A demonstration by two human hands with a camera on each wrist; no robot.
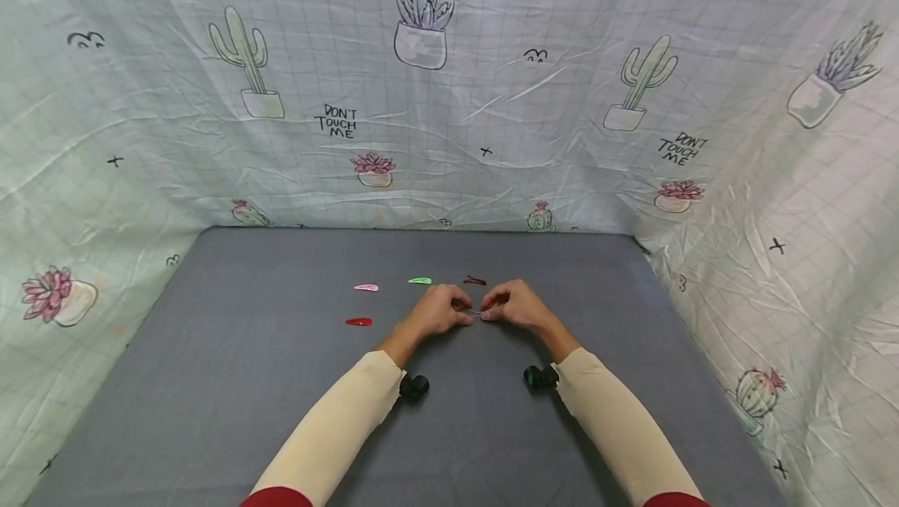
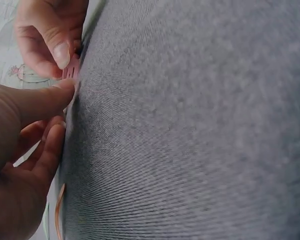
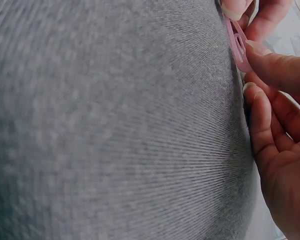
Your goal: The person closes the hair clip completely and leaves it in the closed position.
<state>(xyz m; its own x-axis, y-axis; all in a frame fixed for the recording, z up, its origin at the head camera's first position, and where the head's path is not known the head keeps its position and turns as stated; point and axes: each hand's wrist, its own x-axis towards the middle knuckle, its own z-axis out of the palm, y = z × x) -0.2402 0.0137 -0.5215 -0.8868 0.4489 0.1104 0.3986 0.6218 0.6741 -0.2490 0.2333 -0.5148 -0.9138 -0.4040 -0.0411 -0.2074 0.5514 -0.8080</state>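
Between the two hands is a pale pink snap hair clip (image 3: 238, 46), just above the grey cloth. My left hand (image 1: 437, 310) pinches one end of it with thumb and fingers. At the other end, the thumb and fingers of my right hand (image 1: 516, 306) pinch it too. Slots in the clip's frame show in the right wrist view; fingertips hide its ends. Behind the hands lies a dark red hair clip (image 1: 474, 281), its parts spread apart. A green hair clip (image 1: 420, 281) lies beyond the left hand.
Left of the hands lie a pink hair clip (image 1: 366, 287) and a red hair clip (image 1: 359, 321). The grey cloth-covered table (image 1: 246, 382) meets a cactus-print curtain (image 1: 477, 101) at the back and sides. Black wrist cameras sit on both sleeves.
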